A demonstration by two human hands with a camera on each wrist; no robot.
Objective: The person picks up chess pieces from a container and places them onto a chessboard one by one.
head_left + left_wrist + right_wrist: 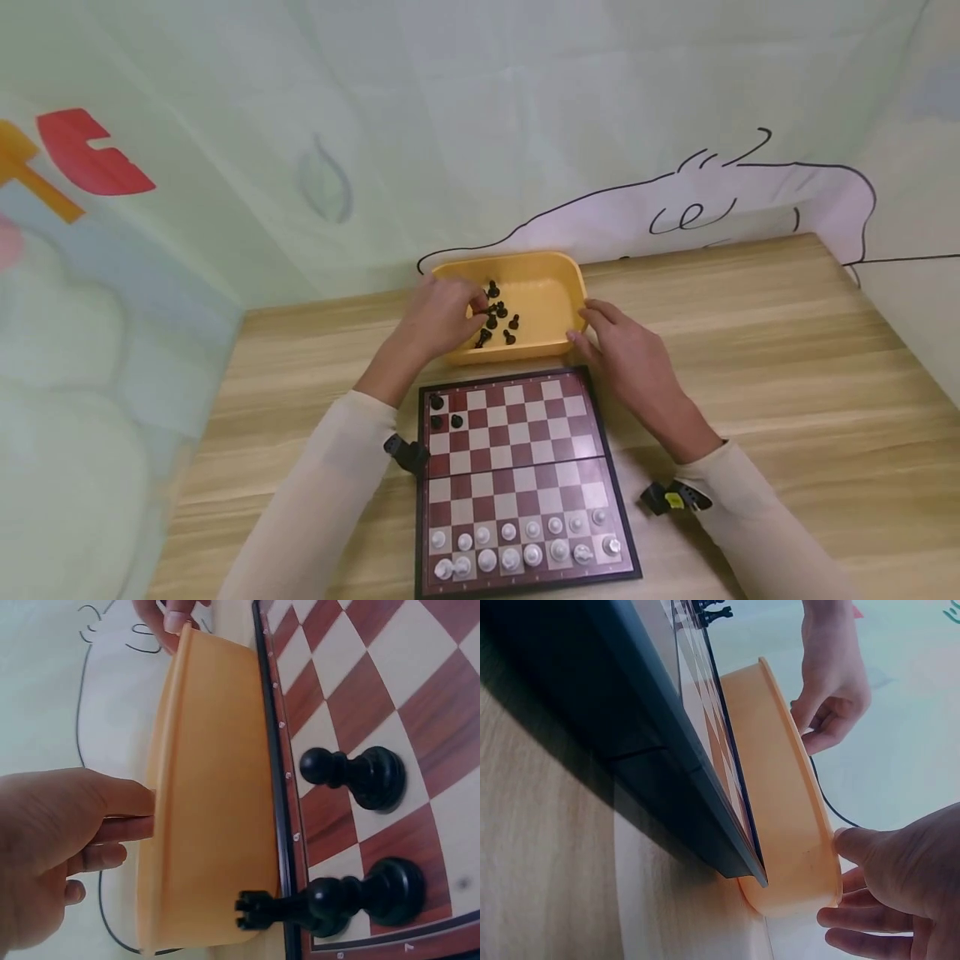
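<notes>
A yellow plastic bin [551, 300] holds several black chess pieces [513, 322] at its left side. My left hand [444, 315] reaches over its left part, thumb and fingertips down among the pieces; I cannot tell whether they pinch one. In the left wrist view those fingertips pass behind the rim. My right hand [633, 354] grips the bin's right front corner between thumb and fingers. Just in front lies a chessboard [513, 479]. A black rook [259, 910] and two black pawns [379, 778] stand at its far left corner.
White chess pieces [510, 557] stand in two rows along the board's near edge. The wooden table [765, 358] extends to both sides. Behind the bin rises a pale printed cloth backdrop [465, 125]. Dark straps with small devices [675, 497] sit on both wrists.
</notes>
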